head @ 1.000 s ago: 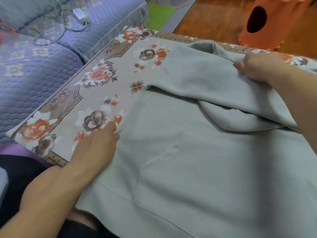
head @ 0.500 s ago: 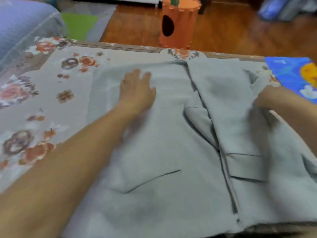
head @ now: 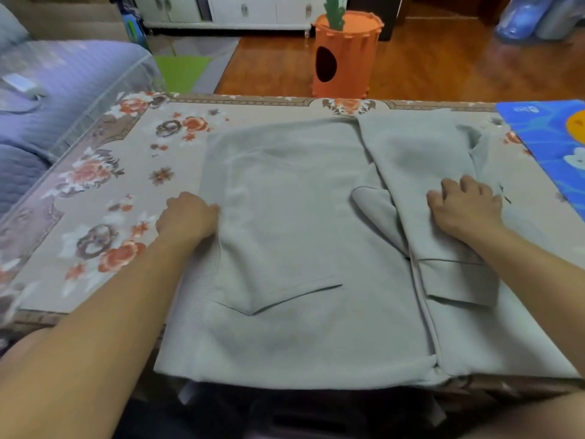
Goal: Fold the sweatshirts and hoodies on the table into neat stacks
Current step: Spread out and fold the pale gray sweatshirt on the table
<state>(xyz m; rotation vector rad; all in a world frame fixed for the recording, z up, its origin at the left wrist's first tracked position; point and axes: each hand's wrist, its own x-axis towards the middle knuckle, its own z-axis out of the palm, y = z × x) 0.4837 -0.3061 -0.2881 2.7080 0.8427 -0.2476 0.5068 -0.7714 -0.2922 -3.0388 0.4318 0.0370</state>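
Left hand grips the left edge of the grey sweatshirt, fingers curled around the fabric. Sweatshirt lies flat on the floral-covered bench. Right hand presses its folded-over right side, fingers loosely spread.

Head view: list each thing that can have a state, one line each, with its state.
grey sweatshirt: spread flat on the table, right side and sleeve folded over the body, left side not yet folded.
left hand: fingers curled, gripping the sweatshirt's left edge.
right hand: fingers spread, pressing on the folded right panel.
floral tablecloth: lying flat.
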